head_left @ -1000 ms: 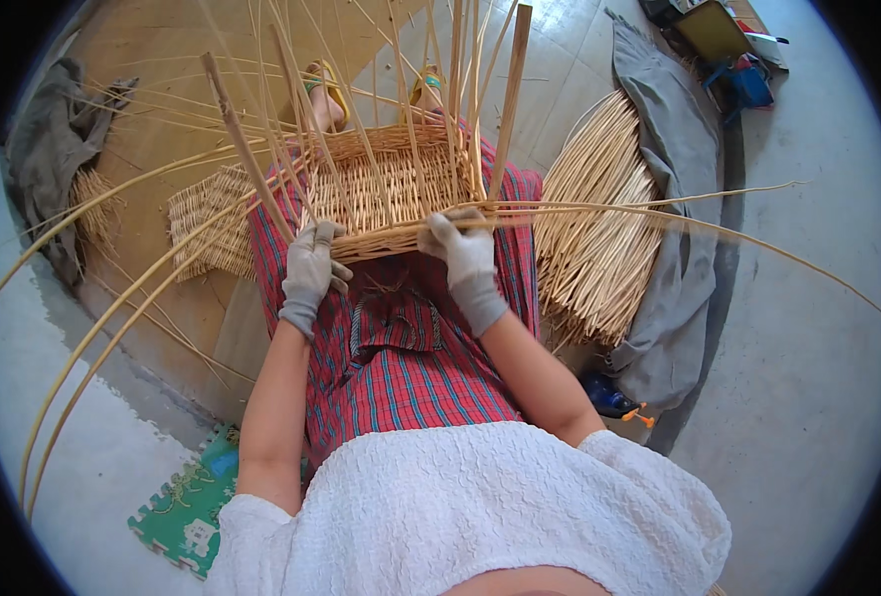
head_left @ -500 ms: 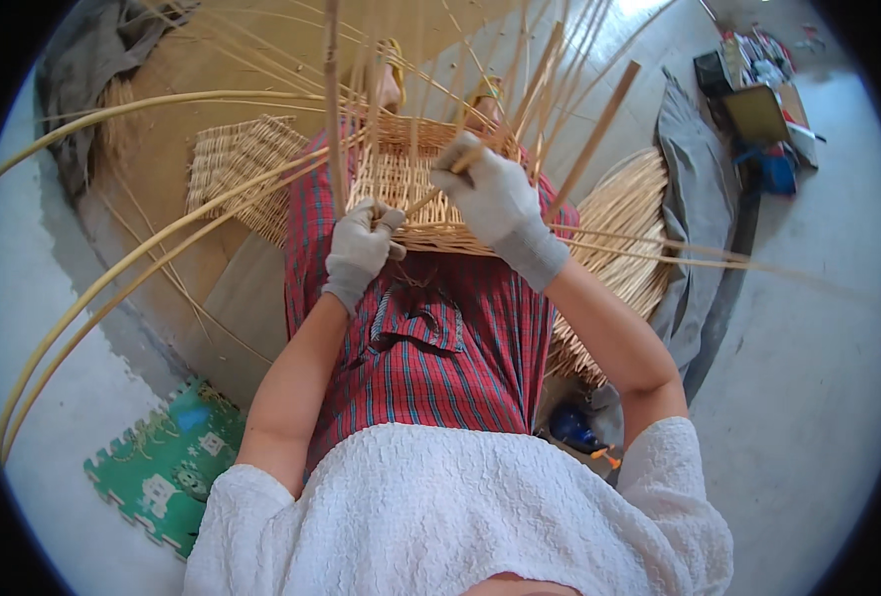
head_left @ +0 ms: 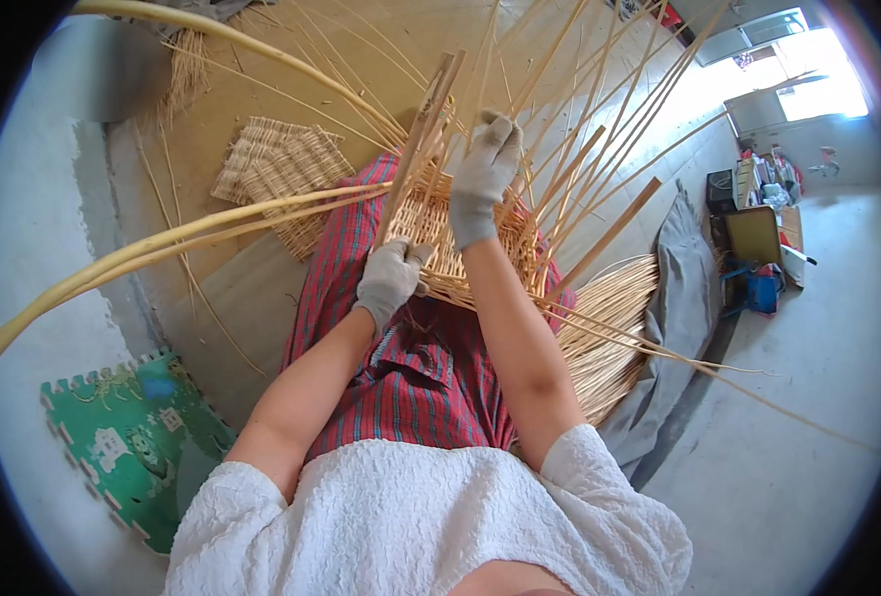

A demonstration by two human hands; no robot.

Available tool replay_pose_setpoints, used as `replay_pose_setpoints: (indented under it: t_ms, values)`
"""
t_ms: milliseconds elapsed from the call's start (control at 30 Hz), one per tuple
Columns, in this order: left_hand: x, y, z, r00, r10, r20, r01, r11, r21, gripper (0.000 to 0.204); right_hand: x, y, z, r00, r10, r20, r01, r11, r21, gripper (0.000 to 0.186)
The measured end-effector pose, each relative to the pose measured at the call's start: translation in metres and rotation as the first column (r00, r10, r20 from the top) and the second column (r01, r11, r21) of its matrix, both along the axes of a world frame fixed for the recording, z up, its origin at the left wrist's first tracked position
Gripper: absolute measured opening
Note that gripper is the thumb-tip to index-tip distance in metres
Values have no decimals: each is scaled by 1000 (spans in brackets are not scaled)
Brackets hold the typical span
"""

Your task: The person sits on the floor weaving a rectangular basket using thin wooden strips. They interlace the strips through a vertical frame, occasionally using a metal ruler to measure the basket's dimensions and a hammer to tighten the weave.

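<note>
A half-woven wicker basket (head_left: pixel 440 233) rests on my lap over a red plaid cloth (head_left: pixel 400 407), with long upright rods (head_left: pixel 609 89) fanning from its sides. My left hand (head_left: pixel 393 278), in a grey-white glove, is closed on the basket's near left corner, beside the foot of a flat wooden stake (head_left: pixel 415 149). Over the basket's far part is my gloved right hand (head_left: pixel 487 179), raised with its fingers curled in; what they hold is hidden. Thick pale rods (head_left: pixel 182 233) bend out from the basket to the left.
Woven wicker panels (head_left: pixel 291 179) lie on the floor at left. A bundle of rods (head_left: pixel 609 343) lies at right beside a grey cloth (head_left: pixel 674 288). A green foam mat (head_left: pixel 137 442) is at lower left. Boxes and a blue container (head_left: pixel 761 288) stand far right.
My right hand has moved up and away from my left hand, to the basket's far side. My left hand stays at the near left corner. The basket looks turned, and the view has shifted.
</note>
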State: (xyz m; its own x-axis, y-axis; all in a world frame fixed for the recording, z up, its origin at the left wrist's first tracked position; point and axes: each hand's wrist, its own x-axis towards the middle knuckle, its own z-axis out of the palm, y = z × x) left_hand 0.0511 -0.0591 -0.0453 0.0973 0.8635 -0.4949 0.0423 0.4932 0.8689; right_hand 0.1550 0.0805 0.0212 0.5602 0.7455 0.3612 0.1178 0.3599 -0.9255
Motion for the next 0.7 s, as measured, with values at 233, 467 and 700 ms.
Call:
replay_pose_setpoints:
  t_ms: [233,467,700]
  values:
    - [-7,-7,-6,997,-2,-77,4,999,32,20,97,-193,-39,920,210,-330,-220,975,6,21]
    - [-11,-1,-4,987,-105,124,97,993,69,28,111,-235,-43,732,203,-651,-245,969,27,42]
    - [18,-4,13,999,32,-19,-31,998,53,41,25,-271,-10,608,613,505,-575,778,-252,29]
